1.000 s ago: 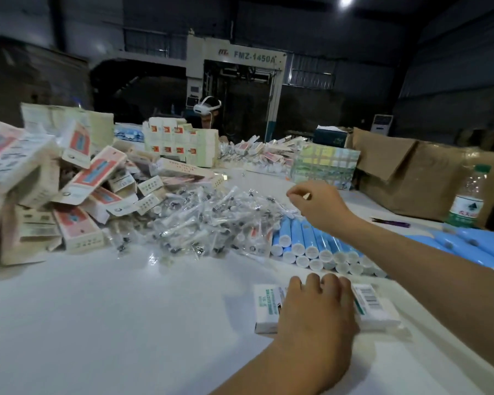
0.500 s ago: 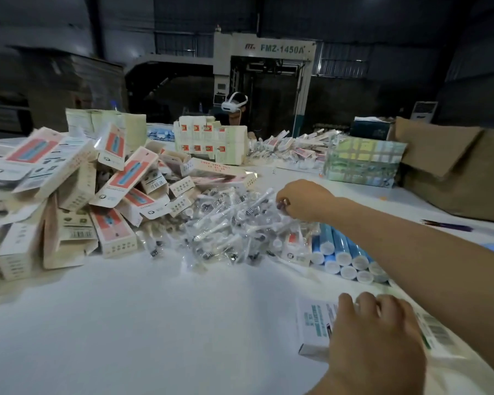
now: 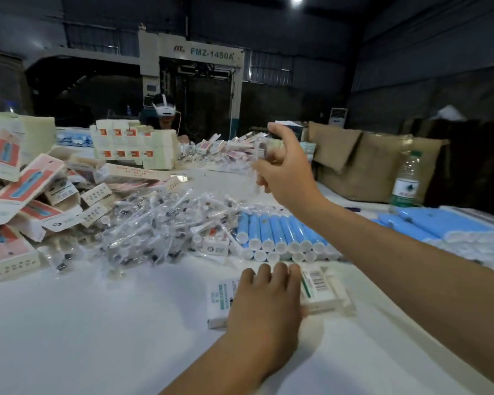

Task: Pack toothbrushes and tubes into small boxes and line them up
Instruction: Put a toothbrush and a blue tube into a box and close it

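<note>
Your right hand (image 3: pixel 287 169) is holding one wrapped toothbrush (image 3: pixel 257 166) in a thumb-and-finger pinch, lifted above the pile (image 3: pixel 160 223). Your left hand (image 3: pixel 264 303) is lying flat, fingers straight, pressing the box (image 3: pixel 322 289) onto the surface (image 3: pixel 97 323) near you.

Step in hand, as I'm reading it: bringing the brush down to the box.

- The brush is hanging roughly upright, long axis near vertical, lower end pointing at the surface. It's blurred, so I can't tell which end is the head.
- The box is lying flat, long axis running left-right, barcode end to your right. I can't tell whether a flap is open: your left hand is covering the middle.
- You're going to need to turn the brush about a quarter turn so its axis matches the box's before feeding it in.
- Keep the left hand pinning the box, but shift it clear of the opening end.
- The wrapper looks slick, so grip further along it if it's slipping.

The tubes (image 3: pixel 280 235) are lying in a row just beyond the box, caps toward you, long axes running away from you.
</note>
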{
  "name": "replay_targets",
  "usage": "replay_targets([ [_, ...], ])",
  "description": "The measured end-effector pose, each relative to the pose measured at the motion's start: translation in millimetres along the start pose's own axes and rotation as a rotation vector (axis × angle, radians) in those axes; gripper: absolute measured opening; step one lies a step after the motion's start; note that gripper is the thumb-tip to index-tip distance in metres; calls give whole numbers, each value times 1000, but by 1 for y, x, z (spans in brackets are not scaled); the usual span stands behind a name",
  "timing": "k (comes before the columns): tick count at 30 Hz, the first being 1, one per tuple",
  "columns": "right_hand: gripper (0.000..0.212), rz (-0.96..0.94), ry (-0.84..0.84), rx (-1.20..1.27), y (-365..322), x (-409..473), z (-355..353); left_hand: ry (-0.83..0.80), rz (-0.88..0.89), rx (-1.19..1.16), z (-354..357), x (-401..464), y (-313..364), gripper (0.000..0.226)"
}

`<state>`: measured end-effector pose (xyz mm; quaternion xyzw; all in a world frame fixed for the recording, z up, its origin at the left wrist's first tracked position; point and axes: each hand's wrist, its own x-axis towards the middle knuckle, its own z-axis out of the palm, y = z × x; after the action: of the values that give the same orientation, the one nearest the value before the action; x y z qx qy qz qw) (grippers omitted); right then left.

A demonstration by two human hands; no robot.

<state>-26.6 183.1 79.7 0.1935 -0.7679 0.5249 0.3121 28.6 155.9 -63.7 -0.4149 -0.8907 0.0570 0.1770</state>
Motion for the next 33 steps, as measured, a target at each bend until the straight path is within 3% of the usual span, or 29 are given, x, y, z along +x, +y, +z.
replay_targets([
  [1,53,0,52,55,-3,-11,-19,92,-20,58,-17,-26,-47,67],
  [2,53,-2,115,98,-4,-23,-37,150,-81,44,-20,-56,-42,66],
  [3,47,7,189,132,-4,-35,-55,101,-251,-46,-15,-54,-23,66],
  [5,33,75,363,180,4,-63,-87,190,-216,-47,-24,-51,-26,66],
  [8,21,273,592,282,24,-106,-117,176,-282,-141,-24,-46,-20,64],
  [11,13,503,694,456,43,-131,-125,192,-367,-130,-30,-49,-23,64],
  [14,11,573,669,475,45,-135,-120,231,-356,-130,-36,-52,-15,64],
  [18,14,544,583,313,45,-144,-103,347,-298,-29,-32,-50,-8,63],
  [22,15,499,559,162,45,-150,-91,352,-291,-60,-31,-47,-5,65],
  [24,8,495,468,87,45,-153,-85,273,-336,-95,-32,-47,-3,69],
  [27,9,520,294,64,40,-158,-76,304,-364,-79,-25,-44,-5,69],
  [33,18,267,370,-177,31,-165,-83,329,-434,-54,-24,-45,-12,66],
])
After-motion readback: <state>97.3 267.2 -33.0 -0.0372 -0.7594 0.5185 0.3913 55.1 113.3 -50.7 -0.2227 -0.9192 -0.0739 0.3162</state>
